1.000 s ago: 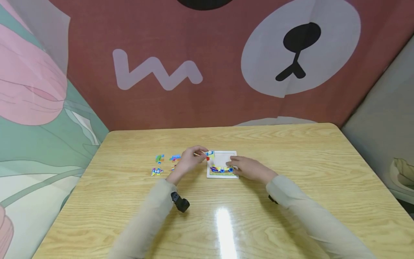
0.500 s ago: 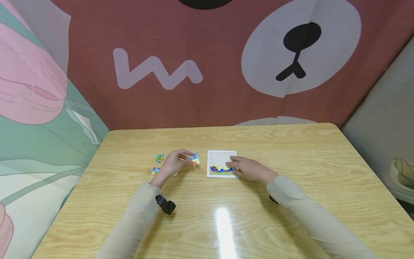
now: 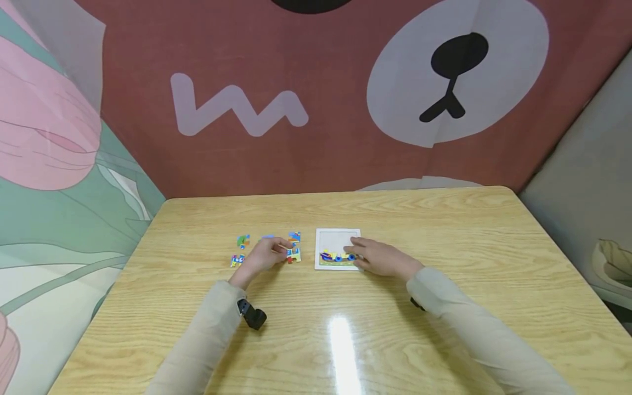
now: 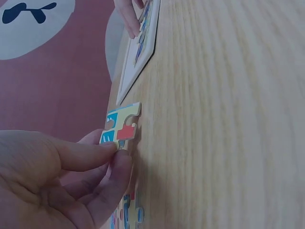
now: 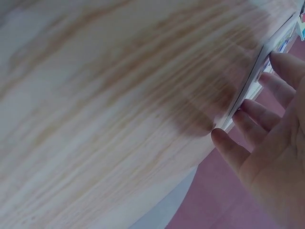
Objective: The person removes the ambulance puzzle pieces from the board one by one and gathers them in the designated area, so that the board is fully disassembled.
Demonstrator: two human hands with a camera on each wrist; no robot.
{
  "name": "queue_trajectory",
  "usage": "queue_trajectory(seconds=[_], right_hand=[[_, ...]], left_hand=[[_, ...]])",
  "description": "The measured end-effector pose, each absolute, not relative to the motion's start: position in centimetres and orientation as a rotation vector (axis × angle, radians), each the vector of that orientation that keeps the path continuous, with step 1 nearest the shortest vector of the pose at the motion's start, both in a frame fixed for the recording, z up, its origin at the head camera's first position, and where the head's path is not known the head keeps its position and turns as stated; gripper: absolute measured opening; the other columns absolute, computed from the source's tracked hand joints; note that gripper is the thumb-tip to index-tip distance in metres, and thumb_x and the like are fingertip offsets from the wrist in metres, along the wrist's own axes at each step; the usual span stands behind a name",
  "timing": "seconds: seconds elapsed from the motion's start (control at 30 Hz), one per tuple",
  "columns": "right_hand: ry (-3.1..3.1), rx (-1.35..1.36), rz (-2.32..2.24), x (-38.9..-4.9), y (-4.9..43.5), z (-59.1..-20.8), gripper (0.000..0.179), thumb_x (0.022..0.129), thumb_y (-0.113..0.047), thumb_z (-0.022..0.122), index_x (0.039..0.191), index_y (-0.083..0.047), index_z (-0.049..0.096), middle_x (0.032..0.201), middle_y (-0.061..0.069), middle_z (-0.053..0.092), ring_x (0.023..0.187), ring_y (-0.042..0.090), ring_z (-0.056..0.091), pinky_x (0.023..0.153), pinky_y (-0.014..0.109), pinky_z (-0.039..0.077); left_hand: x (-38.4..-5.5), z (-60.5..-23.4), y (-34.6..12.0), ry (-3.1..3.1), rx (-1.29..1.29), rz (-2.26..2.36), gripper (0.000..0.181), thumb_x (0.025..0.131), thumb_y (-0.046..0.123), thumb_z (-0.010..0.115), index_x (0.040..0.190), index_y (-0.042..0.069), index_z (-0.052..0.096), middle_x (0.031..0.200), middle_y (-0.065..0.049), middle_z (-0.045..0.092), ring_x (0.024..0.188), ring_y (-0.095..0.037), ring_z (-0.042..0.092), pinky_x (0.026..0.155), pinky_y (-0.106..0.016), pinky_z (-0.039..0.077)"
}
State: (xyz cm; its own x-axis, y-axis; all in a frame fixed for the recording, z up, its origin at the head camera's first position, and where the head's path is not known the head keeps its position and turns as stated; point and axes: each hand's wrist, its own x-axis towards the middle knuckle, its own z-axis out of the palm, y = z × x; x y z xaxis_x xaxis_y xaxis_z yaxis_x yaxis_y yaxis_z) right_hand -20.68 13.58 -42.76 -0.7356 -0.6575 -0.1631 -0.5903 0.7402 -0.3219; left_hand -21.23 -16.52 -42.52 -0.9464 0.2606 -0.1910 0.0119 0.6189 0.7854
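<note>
My left hand [image 3: 266,253] pinches a jigsaw piece [image 4: 125,121] between thumb and fingers, close over the table to the left of a white puzzle tray [image 3: 317,249]. The piece is cream and blue with a red patch. Joined jigsaw pieces [image 3: 337,258] showing a colourful vehicle line the tray's near side; its far part is bare white. At the tray's right edge my right hand [image 3: 382,257] rests with spread, relaxed fingers. In the right wrist view its fingertips [image 5: 220,136] lie along that edge.
Loose pieces lie left of the tray: one with a green shape [image 3: 243,241], a multicoloured one [image 3: 237,260] and a blue and orange one [image 3: 294,237]. Another blue piece [image 3: 268,236] is partly hidden behind the left hand. The wooden table [image 3: 419,219] meets a patterned backdrop [image 3: 336,164].
My left hand has carried the jigsaw piece left from above the tray, then lowered it nearer to me beside the loose pieces. The right hand and tray have stayed in place.
</note>
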Motion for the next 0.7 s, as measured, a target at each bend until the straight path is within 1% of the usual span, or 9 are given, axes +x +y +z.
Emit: queue_trajectory(seconds=[0.13, 0.33, 0.53, 0.7], right_hand=[[2.67, -0.957, -0.368, -20.71, 13.63, -42.82, 0.046, 0.1, -0.025, 0.048, 0.143, -0.01, 0.043, 0.153, 0.02, 0.032, 0.141, 0.038, 0.032, 0.112, 0.051, 0.033], [2.67, -0.963, -0.37, -20.65, 13.63, -42.82, 0.045, 0.1, -0.023, 0.048, 0.143, -0.009, 0.044, 0.152, 0.022, 0.032, 0.14, 0.039, 0.032, 0.111, 0.052, 0.034], [2.669, -0.953, -0.379, -20.67, 13.69, -42.99, 0.046, 0.1, -0.026, 0.048, 0.143, -0.009, 0.044, 0.153, 0.021, 0.032, 0.141, 0.039, 0.031, 0.112, 0.052, 0.032], [2.667, -0.945, -0.38, -20.63, 13.73, -43.02, 0.046, 0.1, -0.026, 0.048, 0.143, -0.009, 0.043, 0.153, 0.021, 0.031, 0.142, 0.038, 0.03, 0.113, 0.052, 0.031]], left_hand=[[-21.32, -42.8, -16.61, 2.54, 0.206, 1.233, 0.025, 0.091, -0.005, 0.055, 0.113, -0.006, 0.064, 0.104, -0.024, 0.064, 0.089, -0.023, 0.062, 0.069, -0.027, 0.054], [-21.44, -43.1, -16.66, 2.52, 0.198, 1.214, 0.025, 0.09, -0.005, 0.054, 0.113, -0.006, 0.065, 0.099, -0.021, 0.064, 0.079, -0.015, 0.058, 0.065, -0.023, 0.051], [-21.42, -43.09, -16.65, 2.535, 0.198, 1.185, 0.027, 0.09, -0.004, 0.053, 0.114, -0.005, 0.065, 0.1, -0.02, 0.064, 0.077, -0.014, 0.057, 0.064, -0.023, 0.051], [-21.42, -43.07, -16.59, 2.542, 0.189, 1.169, 0.026, 0.09, -0.004, 0.053, 0.113, -0.005, 0.065, 0.1, -0.02, 0.064, 0.08, -0.016, 0.058, 0.065, -0.024, 0.052]])
